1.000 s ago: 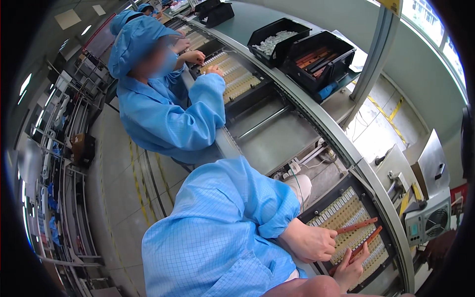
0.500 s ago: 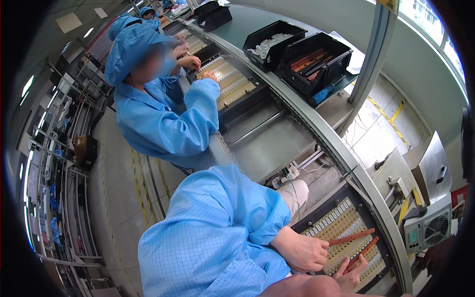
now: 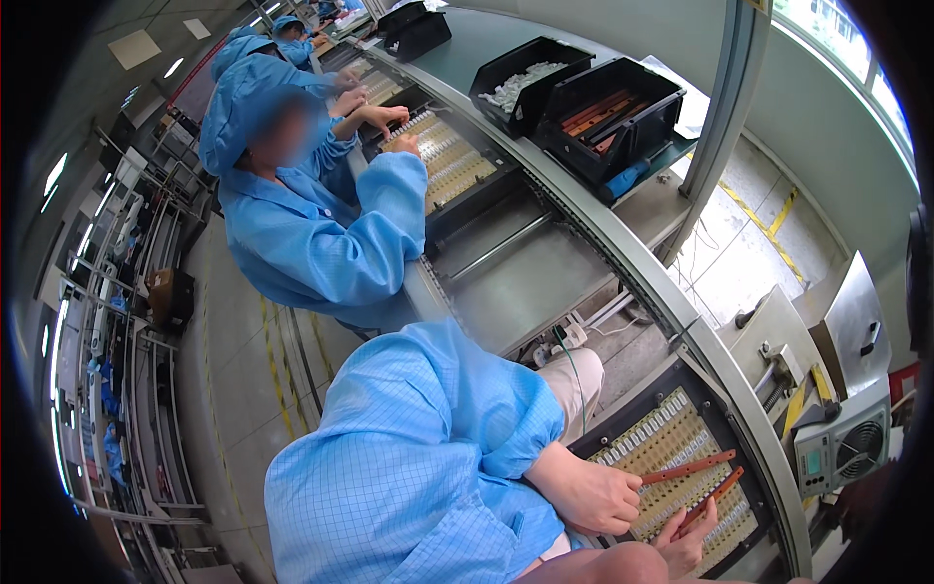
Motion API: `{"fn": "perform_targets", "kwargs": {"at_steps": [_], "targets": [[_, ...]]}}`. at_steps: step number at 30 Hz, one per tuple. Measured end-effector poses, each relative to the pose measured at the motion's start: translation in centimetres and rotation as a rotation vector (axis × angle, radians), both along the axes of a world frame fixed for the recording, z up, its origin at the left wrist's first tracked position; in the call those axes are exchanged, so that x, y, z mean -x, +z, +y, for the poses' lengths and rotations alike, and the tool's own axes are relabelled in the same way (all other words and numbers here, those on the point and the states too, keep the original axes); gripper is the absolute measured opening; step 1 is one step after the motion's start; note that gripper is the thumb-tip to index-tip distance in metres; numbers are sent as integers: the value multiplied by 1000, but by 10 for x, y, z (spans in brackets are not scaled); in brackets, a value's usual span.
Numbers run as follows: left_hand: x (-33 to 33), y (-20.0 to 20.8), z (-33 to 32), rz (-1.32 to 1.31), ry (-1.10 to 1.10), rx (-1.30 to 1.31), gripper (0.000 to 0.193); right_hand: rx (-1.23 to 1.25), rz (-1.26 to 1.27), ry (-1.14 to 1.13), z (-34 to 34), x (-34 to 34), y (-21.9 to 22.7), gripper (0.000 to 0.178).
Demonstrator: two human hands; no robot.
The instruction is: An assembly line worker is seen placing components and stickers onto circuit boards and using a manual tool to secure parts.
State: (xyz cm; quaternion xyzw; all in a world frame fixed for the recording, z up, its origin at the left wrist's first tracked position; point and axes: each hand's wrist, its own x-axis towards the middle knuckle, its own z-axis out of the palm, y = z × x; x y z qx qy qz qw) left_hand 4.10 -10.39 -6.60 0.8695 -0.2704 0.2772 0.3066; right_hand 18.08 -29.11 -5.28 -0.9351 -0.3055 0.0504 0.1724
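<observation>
In my left hand (image 3: 587,490), the closed fingers grip the near end of a reddish-brown strip (image 3: 691,467) with small holes. My right hand (image 3: 687,541) pinches a second reddish-brown strip (image 3: 717,493), which slants up to the right. Both strips lie over, or just above, a yellowish board panel (image 3: 637,435) carrying rows of small pale parts. I cannot tell whether they touch it. A black frame (image 3: 722,404) surrounds the panel. My knuckles hide the left strip's end, and part of the panel is behind my hands.
The conveyor's metal rail (image 3: 637,268) curves along the right. Beyond it stand a black bin (image 3: 608,146) of reddish-brown strips and another bin (image 3: 511,115) with white parts. A co-worker (image 3: 316,229) in blue handles another panel (image 3: 452,170) up the line. A fan unit (image 3: 844,450) sits at right.
The view has shifted slightly. My hands keep hold of both strips in nearly the same place. The co-worker's hand over the other panel has moved a little.
</observation>
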Motion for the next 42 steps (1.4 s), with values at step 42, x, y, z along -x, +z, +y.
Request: {"fn": "perform_targets", "kwargs": {"at_steps": [42], "targets": [[34,31,43,227,-34,-138,21,-124,-343,155,52,31,11,46]]}}
